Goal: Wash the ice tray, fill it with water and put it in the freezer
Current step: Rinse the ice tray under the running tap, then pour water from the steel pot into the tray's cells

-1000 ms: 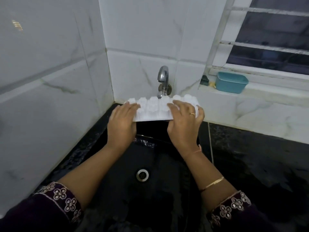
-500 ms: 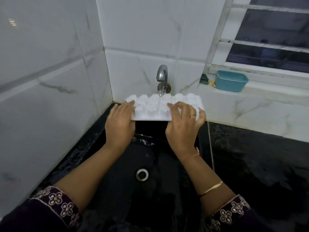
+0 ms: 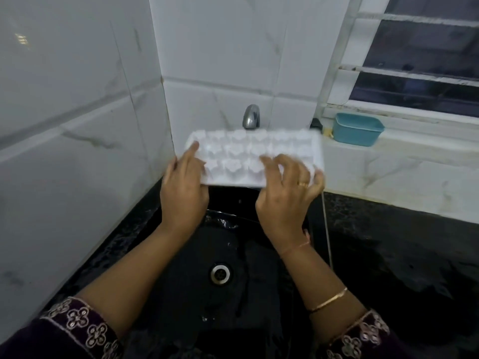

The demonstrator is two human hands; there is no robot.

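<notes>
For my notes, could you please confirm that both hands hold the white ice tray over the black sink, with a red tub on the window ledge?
Not quite: the head view shows the tub is teal, not red. The left hand and right hand hold the ice tray over the sink.

White ice tray (image 3: 255, 151) upside down, below tap, over sink.

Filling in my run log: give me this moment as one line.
stage: washing | ice tray: held over sink, below tap, blurred | left hand: holds left end | right hand: fingers curled over right end
</notes>
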